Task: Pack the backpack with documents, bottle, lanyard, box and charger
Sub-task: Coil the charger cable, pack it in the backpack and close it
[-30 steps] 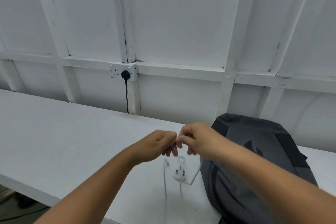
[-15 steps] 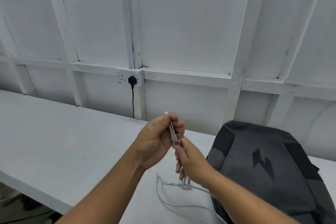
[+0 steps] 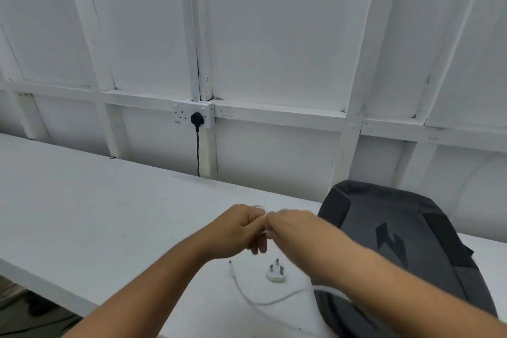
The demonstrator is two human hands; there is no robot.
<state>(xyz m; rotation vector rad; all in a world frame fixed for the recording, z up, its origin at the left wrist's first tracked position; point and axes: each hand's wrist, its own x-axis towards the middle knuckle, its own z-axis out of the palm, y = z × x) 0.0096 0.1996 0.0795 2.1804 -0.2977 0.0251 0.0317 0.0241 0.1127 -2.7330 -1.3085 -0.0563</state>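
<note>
A dark grey backpack [image 3: 397, 244] lies flat on the white table [image 3: 82, 200] at the right. The white charger plug [image 3: 275, 273] sits prongs-up on the table just left of the backpack. Its thin white cable [image 3: 247, 293] trails loose across the table in front of it, one end free. My left hand [image 3: 238, 230] and my right hand [image 3: 293, 228] meet fingertip to fingertip above the plug, both with fingers curled, pinching a folded part of the cable between them. The pinched part is mostly hidden by my fingers.
A white wall socket [image 3: 193, 115] with a black plug and black cord [image 3: 198, 151] is on the wall behind the table. The table's front edge runs diagonally at the lower left, with floor below it.
My hands dropped from chest height to just above the table and now meet side by side. The plug rests on the table with its cable lying looser.
</note>
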